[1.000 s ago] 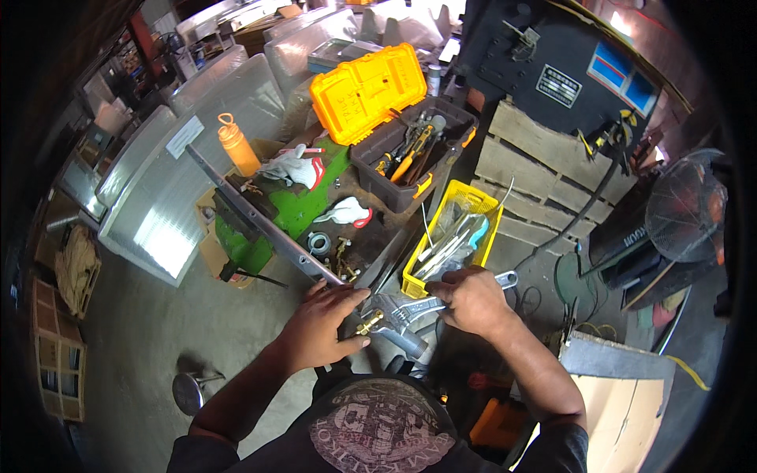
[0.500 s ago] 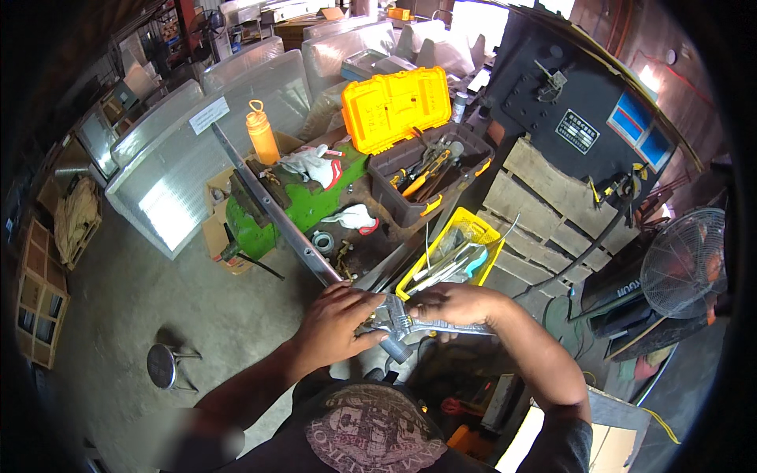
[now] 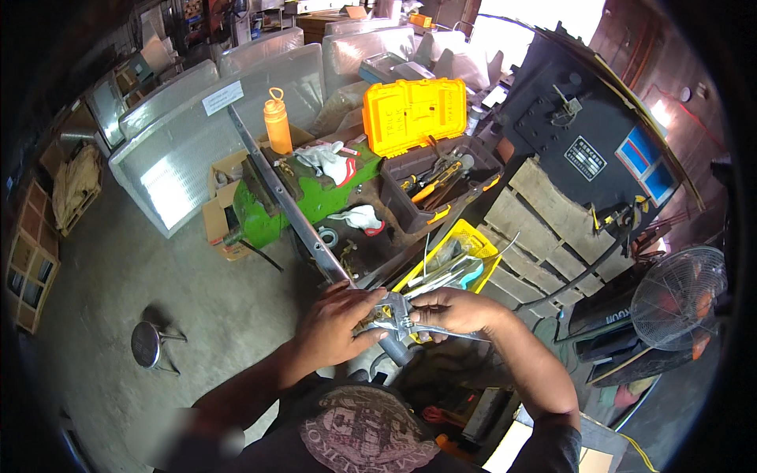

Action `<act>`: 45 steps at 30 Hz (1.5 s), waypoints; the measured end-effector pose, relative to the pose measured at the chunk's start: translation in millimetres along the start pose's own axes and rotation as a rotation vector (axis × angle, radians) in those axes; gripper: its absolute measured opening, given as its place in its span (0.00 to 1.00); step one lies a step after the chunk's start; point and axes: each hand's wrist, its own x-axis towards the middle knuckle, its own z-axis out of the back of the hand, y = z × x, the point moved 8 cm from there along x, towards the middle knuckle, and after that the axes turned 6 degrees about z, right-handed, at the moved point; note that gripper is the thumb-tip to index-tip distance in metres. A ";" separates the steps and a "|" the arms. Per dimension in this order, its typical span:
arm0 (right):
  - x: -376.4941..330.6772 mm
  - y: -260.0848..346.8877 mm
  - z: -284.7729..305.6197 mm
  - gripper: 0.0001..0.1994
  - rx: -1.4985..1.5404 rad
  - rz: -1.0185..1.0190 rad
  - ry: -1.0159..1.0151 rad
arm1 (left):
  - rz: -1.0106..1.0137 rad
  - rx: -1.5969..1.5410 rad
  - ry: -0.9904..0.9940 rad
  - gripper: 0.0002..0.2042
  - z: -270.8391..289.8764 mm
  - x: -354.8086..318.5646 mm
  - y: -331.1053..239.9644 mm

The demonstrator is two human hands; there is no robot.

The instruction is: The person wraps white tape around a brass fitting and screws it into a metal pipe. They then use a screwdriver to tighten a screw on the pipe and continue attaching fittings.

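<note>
A long grey metal bar point(image 3: 285, 197) runs from the workbench toward me. My left hand point(image 3: 331, 323) is closed around its near end, fingers over the top and thumb near a grey round tube end point(image 3: 397, 351) below. In my right hand point(image 3: 456, 310) is an adjustable wrench point(image 3: 400, 306), pinched close behind its head. The wrench jaws sit right beside my left fingertips, around a small brass-coloured part point(image 3: 384, 311) that is partly hidden. The wrench handle points to the right, under my right hand.
On the green bench point(image 3: 268, 213) are white gloves point(image 3: 323, 160), an orange bottle point(image 3: 277, 126) and a tape roll point(image 3: 328, 236). An open toolbox point(image 3: 394, 197) and yellow basket point(image 3: 408, 277) stand beyond my hands. A stool point(image 3: 147, 344) is left, a fan point(image 3: 676, 298) right.
My view has shifted slightly, so the bench and toolbox appear further right. Both hands keep their holds. The wrench handle slants a little more downward at its right end.
</note>
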 end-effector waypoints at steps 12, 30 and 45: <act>0.4 5.8 2.3 0.30 -0.392 0.014 -0.148 | -0.010 0.043 0.010 0.29 -4.6 -1.7 -1.0; 1.9 14.8 15.1 0.28 -0.383 -0.001 -0.114 | 0.054 0.061 0.037 0.29 -9.6 -5.2 1.0; 5.5 22.2 23.0 0.19 -0.430 0.108 -0.051 | 0.097 0.074 0.073 0.28 -11.5 -2.7 3.4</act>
